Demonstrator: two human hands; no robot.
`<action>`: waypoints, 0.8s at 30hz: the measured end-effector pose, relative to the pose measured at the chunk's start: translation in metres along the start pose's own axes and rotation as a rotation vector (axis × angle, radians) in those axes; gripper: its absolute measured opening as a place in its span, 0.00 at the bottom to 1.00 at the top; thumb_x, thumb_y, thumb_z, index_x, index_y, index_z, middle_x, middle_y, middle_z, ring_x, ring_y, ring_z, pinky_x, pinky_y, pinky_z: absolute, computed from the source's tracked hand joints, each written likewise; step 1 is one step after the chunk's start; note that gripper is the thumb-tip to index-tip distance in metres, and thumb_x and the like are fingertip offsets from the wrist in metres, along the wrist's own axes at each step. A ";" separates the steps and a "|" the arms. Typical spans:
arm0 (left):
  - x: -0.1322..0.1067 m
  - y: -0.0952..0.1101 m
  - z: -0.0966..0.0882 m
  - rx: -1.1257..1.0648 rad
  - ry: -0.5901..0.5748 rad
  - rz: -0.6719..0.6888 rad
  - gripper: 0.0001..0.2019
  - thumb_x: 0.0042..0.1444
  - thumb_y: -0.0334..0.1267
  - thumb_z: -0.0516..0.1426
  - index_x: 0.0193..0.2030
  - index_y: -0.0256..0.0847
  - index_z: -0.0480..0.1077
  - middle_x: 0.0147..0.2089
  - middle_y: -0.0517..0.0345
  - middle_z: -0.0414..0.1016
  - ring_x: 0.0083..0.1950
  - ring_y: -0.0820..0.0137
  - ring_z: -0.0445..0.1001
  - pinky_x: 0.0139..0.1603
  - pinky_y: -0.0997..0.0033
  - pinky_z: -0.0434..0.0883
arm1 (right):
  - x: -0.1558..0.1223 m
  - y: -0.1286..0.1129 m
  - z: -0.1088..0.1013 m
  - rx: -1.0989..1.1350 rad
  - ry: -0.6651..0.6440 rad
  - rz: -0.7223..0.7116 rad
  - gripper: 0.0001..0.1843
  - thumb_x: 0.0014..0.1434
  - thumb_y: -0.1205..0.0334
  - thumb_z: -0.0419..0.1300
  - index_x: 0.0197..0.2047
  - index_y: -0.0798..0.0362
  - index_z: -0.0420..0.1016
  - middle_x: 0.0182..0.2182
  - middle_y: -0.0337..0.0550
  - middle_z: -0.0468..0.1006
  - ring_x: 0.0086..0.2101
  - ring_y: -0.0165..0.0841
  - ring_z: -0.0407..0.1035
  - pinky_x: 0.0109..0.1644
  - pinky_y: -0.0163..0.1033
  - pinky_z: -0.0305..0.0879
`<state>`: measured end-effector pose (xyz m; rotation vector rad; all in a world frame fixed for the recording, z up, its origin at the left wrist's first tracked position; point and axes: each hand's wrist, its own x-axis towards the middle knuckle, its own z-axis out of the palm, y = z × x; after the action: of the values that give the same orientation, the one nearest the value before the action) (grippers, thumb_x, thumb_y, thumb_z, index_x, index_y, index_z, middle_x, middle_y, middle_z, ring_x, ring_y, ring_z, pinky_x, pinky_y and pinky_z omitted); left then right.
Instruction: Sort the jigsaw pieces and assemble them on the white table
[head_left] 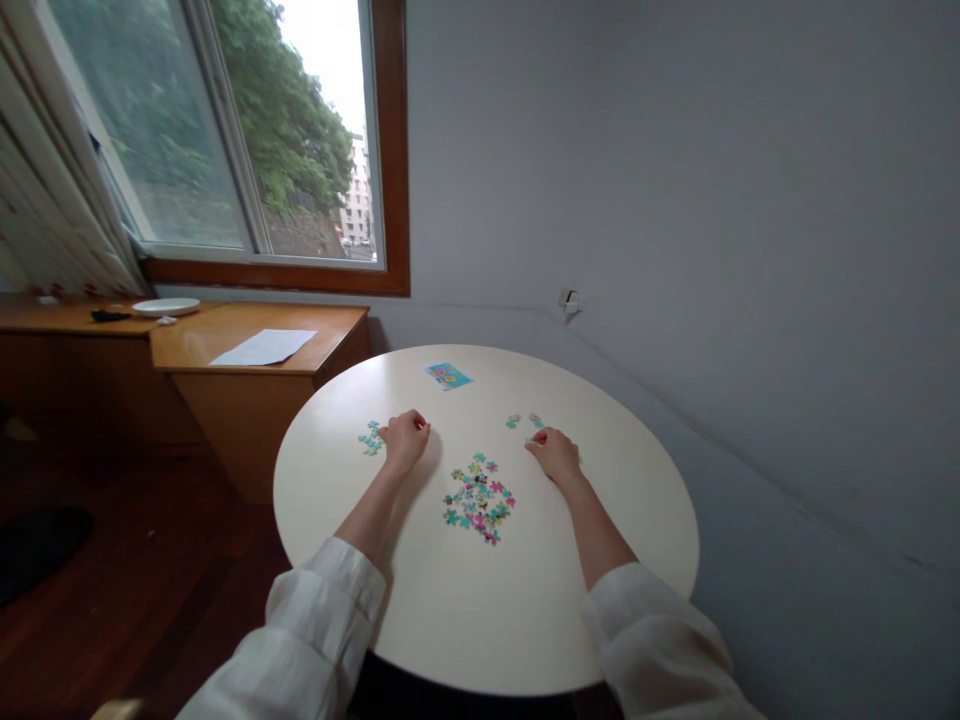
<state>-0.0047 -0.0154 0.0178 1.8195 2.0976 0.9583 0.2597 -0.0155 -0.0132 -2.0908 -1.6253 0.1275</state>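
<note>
My left hand (406, 440) is closed, its fingers curled just above the table; whatever is in them, if anything, is hidden. Beside it on the left lies a small group of light-blue jigsaw pieces (370, 438), partly covered by the hand. On the other side, my right hand (556, 455) pinches a small pale jigsaw piece (531, 441) at its fingertips, close to the tabletop. Just beyond that hand are a few loose jigsaw pieces (513, 421). A loose pile of multicoloured jigsaw pieces (480, 503) lies between my forearms.
The pieces lie on a round white table (480, 620). Toward its far edge rests a colourful picture card (448, 376). A wooden desk (345, 345) stands at the left with a sheet of paper (264, 346) and a white plate (166, 307). A wall borders the table's right side.
</note>
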 end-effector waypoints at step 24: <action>-0.003 0.004 0.007 -0.138 -0.042 0.030 0.07 0.48 0.33 0.53 0.32 0.40 0.71 0.34 0.57 0.75 0.38 0.67 0.72 0.45 0.63 0.61 | 0.016 0.001 0.025 0.824 0.061 -0.130 0.12 0.42 0.66 0.56 0.32 0.56 0.74 0.30 0.45 0.78 0.30 0.33 0.72 0.37 0.38 0.68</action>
<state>0.0026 -0.0153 0.0138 1.7906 1.9341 1.0358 0.2557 0.0070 -0.0322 -1.3408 -1.3403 0.5748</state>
